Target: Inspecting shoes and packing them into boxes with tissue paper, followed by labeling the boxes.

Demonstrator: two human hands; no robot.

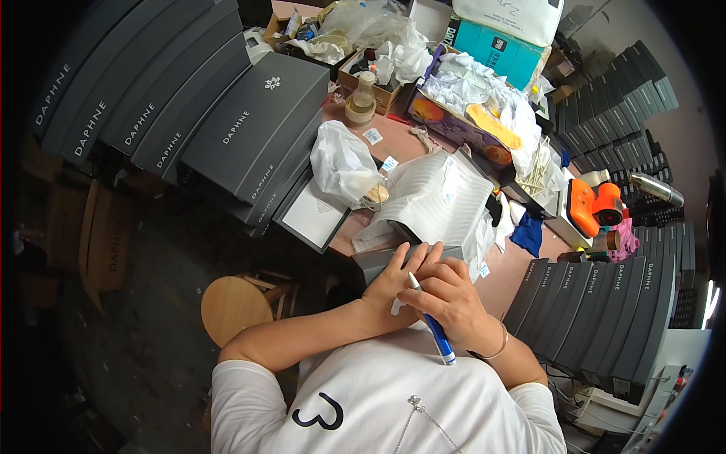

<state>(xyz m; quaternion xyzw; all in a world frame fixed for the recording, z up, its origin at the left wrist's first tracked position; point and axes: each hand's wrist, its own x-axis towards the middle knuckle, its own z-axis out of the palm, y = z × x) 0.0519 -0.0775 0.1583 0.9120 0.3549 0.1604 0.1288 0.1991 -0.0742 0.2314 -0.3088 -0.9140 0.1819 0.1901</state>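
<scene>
My right hand (451, 296) is closed around a blue and white pen (436, 327), whose white tip points up toward the box and whose blue end hangs down against my shirt. My left hand (391, 289) lies beside it, partly under the right fingers, its fingers stretched over the near edge of a dark grey box (370, 262). A small white piece (397, 306) shows between the hands; I cannot tell what it is. Just beyond my fingers, a sheet of white ribbed wrapping (435, 193) covers the open box, with a small label on it.
Stacked dark shoeboxes stand on the left (265, 125) and right (597, 306). Beyond the wrapping are a clear bottle (363, 98), a white plastic bag (340, 166) and a patterned carton (461, 125) of crumpled paper. An orange tool (582, 206) lies at right, a round wooden stool (236, 309) at left.
</scene>
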